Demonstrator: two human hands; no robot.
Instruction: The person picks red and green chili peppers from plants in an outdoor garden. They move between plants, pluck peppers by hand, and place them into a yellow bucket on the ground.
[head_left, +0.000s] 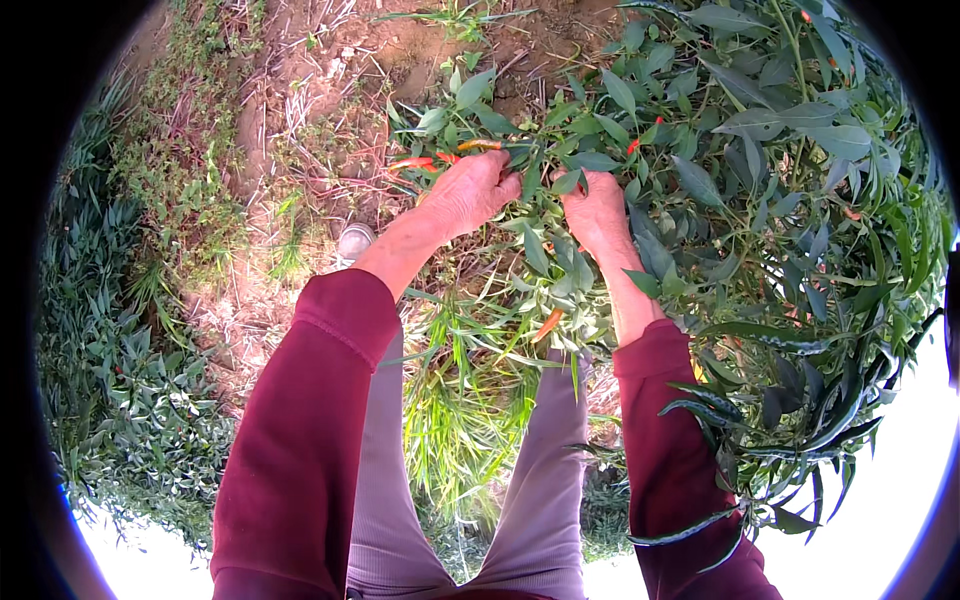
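Note:
My left hand (472, 187) is curled at the left side of a chili pepper plant (592, 127). Red chili peppers (412, 163) and an orange-brown chili pepper (478, 144) stick out beside its knuckles; whether the fingers grip them cannot be told. My right hand (592, 206) is among the leaves a short way to the right, its fingers bent and partly covered by a leaf. What it holds, if anything, is hidden. Below, between my forearms, an orange chili pepper (549, 325) hangs in the foliage.
Dense pepper foliage (757, 225) with long dark green peppers (840, 412) fills the right side. Green grass (465, 397) grows between my legs. Bare soil with dry straw (292, 112) and low weeds lies to the left, beyond it another row of plants (112, 360). A shoe (355, 241) shows near my left forearm.

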